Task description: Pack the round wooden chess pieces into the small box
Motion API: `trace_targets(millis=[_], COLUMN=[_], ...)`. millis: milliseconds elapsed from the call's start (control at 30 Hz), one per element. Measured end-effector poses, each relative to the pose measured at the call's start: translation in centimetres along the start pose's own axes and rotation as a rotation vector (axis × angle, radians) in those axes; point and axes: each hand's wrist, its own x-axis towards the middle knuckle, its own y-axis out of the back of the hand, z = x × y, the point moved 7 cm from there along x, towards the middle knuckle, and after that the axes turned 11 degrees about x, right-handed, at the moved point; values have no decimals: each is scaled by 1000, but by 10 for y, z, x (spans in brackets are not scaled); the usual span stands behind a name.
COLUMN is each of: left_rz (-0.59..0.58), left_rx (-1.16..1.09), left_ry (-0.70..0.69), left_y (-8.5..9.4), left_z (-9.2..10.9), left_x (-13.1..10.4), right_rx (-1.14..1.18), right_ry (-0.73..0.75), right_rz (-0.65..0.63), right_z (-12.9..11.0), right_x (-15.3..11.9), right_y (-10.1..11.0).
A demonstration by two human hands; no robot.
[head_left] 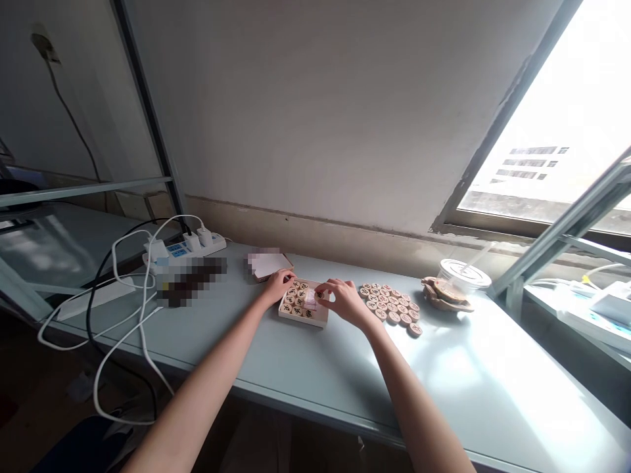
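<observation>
An open, shallow box [302, 320] stands on the grey table, with several round wooden pieces [297, 301] bearing dark characters in its left part. My left hand [279, 285] is at the box's upper left corner, fingers bent together; what they grip, if anything, is too small to tell. Over the right part of the box, my right hand [340, 295] pinches one round piece [319, 295] between thumb and fingers. Many more round pieces [393, 306] with characters lie in a flat group on the table to the right of my right hand.
Behind my left hand lies a box lid [266, 264]. A lidded plastic cup [463, 274] with a straw and a brown carved dish [444, 295] stand at the right. Power strips [211, 245] and loose cables are at the left. The wall runs behind the table [305, 368].
</observation>
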Motion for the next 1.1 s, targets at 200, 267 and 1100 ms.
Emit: trace_targets(millis=[200,267,1100], left_rz=[2,4,1], left_rx=[-14,-8,-14], left_ry=[-15,-12,-9], left_y=[-2,-2,-6], left_z=[-2,-3,-7], left_x=[1,1,2], right_rx=[-160,-299,-12], right_ry=[-262,-336,-205], right_rz=[-85,-81,-87], right_z=[46,60,41], right_x=[-20,-26,-25], right_y=[27,34,43])
